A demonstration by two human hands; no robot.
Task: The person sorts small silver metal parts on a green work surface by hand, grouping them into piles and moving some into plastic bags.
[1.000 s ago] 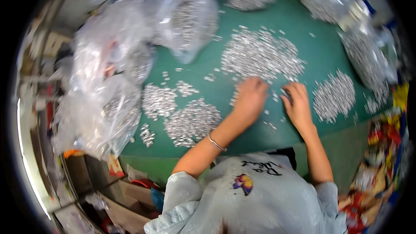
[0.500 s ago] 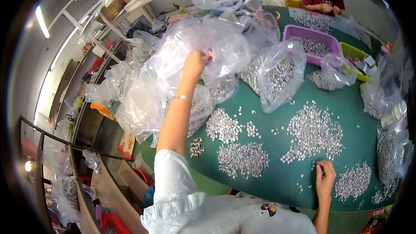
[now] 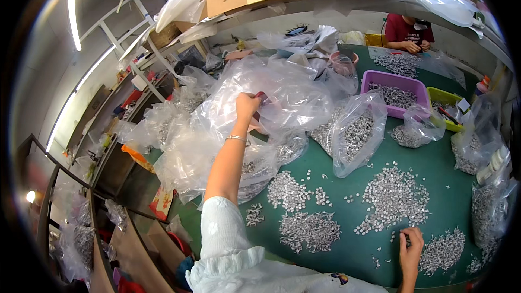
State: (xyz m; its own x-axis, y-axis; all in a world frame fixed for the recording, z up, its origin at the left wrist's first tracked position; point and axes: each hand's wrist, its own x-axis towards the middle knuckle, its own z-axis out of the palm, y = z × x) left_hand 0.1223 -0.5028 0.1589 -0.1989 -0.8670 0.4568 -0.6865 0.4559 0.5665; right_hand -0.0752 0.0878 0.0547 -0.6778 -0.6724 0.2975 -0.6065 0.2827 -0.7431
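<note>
Left of that metal heap, left hand at bags; below, right hand curled — can't tell either's hold — tugged bags might spill.

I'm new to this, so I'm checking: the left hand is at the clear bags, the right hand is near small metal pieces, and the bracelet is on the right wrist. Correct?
Not quite: the head view shows the bracelet on the left wrist. The left hand is at the clear bags and the right hand near small metal pieces, as you say.
</note>
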